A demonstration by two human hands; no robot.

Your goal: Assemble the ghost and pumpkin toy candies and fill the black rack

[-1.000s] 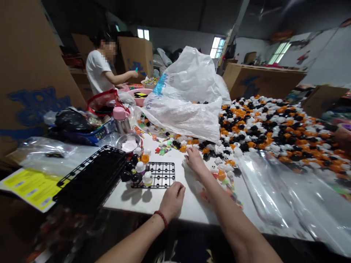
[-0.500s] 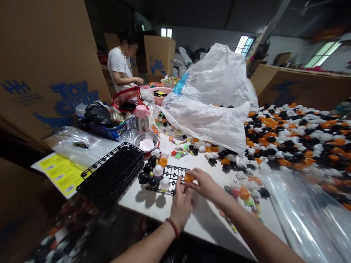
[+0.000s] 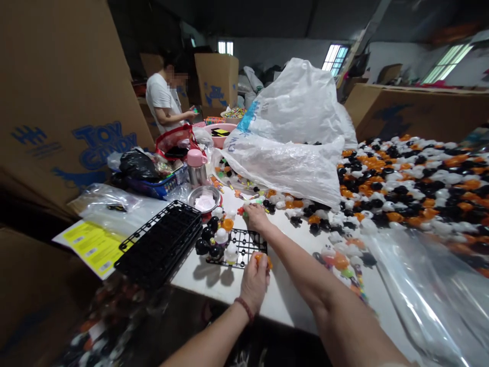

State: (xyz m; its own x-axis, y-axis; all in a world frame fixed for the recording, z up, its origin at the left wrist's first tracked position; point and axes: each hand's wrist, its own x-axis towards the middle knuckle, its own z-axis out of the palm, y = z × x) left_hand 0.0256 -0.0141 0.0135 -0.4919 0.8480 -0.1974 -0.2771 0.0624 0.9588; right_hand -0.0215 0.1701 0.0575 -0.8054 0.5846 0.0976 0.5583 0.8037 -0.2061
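Observation:
A black plastic grid rack (image 3: 248,243) lies on the white table, its left part filled with several round toy heads in black, white and orange, such as a white one (image 3: 231,253). My left hand (image 3: 255,283), with a red bead bracelet at the wrist, is closed around an orange toy head (image 3: 264,261) at the rack's near right corner. Beyond the rack, my right hand (image 3: 256,216) reaches down among small red and green pieces (image 3: 241,210). Its fingers are bent together, and what lies between them is hidden.
Stacked black racks (image 3: 160,244) and a yellow label sheet (image 3: 89,247) lie left. Behind stand a metal bowl (image 3: 204,200), a pink-lidded flask (image 3: 196,168) and a large plastic bag (image 3: 290,132). Toy heads (image 3: 412,178) pile up right. A co-worker (image 3: 164,102) stands at the back.
My right hand has let go of the orange toy head and moved away, up and left, to the small colourful pieces. My left hand now holds the orange head alone, slightly lower.

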